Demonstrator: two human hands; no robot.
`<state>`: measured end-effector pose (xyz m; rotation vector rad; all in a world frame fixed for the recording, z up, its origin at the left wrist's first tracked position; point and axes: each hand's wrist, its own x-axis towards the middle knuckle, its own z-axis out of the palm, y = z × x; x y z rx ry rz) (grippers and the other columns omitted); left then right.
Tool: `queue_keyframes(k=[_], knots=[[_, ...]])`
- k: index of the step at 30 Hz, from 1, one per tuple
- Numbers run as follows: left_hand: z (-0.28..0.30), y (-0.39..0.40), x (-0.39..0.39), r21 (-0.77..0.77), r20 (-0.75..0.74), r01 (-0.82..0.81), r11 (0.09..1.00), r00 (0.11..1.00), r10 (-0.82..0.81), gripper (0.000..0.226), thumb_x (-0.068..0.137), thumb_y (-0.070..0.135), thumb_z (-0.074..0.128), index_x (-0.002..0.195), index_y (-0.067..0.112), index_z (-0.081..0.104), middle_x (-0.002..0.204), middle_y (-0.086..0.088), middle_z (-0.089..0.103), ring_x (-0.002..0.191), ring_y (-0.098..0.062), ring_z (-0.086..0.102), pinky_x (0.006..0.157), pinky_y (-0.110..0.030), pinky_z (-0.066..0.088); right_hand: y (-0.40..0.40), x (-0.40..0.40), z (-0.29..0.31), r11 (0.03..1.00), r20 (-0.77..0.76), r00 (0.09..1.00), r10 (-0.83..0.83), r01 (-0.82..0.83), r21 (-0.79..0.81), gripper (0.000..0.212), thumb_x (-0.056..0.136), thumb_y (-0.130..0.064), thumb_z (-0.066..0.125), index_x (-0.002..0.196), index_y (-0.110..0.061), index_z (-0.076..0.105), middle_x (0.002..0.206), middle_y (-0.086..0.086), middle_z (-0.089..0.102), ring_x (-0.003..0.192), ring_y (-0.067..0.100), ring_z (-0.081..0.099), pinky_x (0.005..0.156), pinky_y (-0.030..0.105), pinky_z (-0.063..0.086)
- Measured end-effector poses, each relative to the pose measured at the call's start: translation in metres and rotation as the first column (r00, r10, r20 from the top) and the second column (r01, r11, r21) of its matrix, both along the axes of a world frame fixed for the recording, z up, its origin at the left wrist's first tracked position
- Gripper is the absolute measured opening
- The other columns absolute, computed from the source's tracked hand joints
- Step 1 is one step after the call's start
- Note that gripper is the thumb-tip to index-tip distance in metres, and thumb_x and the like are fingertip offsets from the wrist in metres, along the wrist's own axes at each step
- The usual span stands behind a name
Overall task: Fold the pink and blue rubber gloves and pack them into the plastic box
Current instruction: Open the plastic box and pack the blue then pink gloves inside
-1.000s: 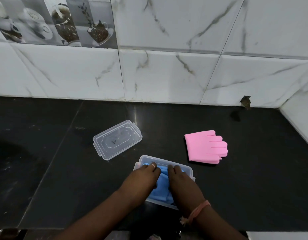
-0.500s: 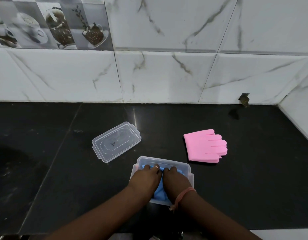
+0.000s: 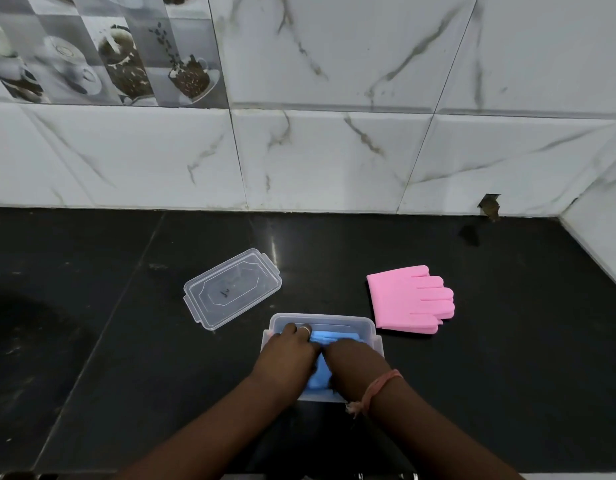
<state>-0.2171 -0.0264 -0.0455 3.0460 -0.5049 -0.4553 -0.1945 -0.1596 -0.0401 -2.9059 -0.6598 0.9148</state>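
Two glove sets, one boxed: blue going in, pink waiting.
Black counter (image 3: 92,341) bearing all; plastic box (image 3: 368,327) receiving the blue gloves (image 3: 334,336); lid (image 3: 232,287) lying off, behind-left. Pink gloves (image 3: 408,299) lying folded just right of the box, unpacked. Left hand (image 3: 287,355) and right hand (image 3: 351,362) pressing the blue down, fingers now sitting deeper than a second ago; curl unclear.

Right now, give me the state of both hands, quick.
Left hand: open, pressing the blue gloves down into the plastic box.
Right hand: cannot tell; fingers hidden.
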Motion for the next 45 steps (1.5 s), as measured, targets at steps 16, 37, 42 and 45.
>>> queue_keyframes(k=[16,37,42,45], knots=[[0.016,-0.009,0.02,-0.369,0.053,-0.28,0.886,0.946,0.321,0.02,0.098,0.034,0.047,0.093,0.027,0.065,0.092,0.004,0.075,0.089,-0.019,0.07,0.077,-0.033,0.056,-0.133,0.083,0.018,0.35,0.066,0.382,-0.922,0.747,0.565,0.042,0.087,-0.043,0.069,0.11,-0.008,0.064,0.117,0.019,0.063,0.106,0.034,0.061,0.094,0.045,0.051],[0.024,-0.025,0.013,-0.836,-0.435,-0.537,0.109,0.771,0.465,0.013,0.098,0.018,0.068,0.089,0.014,0.077,0.073,-0.004,0.074,0.061,-0.003,0.062,0.055,-0.013,0.047,-0.14,0.122,-0.009,-0.036,-0.352,0.274,-0.895,0.742,0.669,0.057,0.061,-0.01,0.09,0.108,-0.008,0.056,0.095,0.007,0.061,0.082,0.026,0.058,0.076,0.033,0.047],[0.034,-0.025,0.014,-0.771,-0.618,-0.626,-0.118,0.69,0.375,0.014,0.1,0.015,0.063,0.102,0.008,0.076,0.084,-0.005,0.073,0.066,-0.011,0.062,0.059,-0.022,0.052,-0.118,0.106,0.034,0.191,-0.093,0.449,-0.889,0.547,0.815,0.043,0.071,-0.014,0.081,0.101,-0.018,0.05,0.09,0.001,0.06,0.082,0.022,0.061,0.058,0.025,0.04],[0.045,-0.031,0.018,-0.639,-0.755,-0.678,-0.363,0.642,0.131,0.023,0.101,0.027,0.064,0.114,0.01,0.073,0.104,-0.009,0.077,0.083,-0.016,0.075,0.074,-0.028,0.061,-0.086,0.076,0.068,0.415,0.213,0.493,-0.844,0.347,0.841,0.025,0.082,-0.025,0.068,0.094,-0.027,0.046,0.082,-0.007,0.058,0.072,0.019,0.057,0.061,0.03,0.044]])
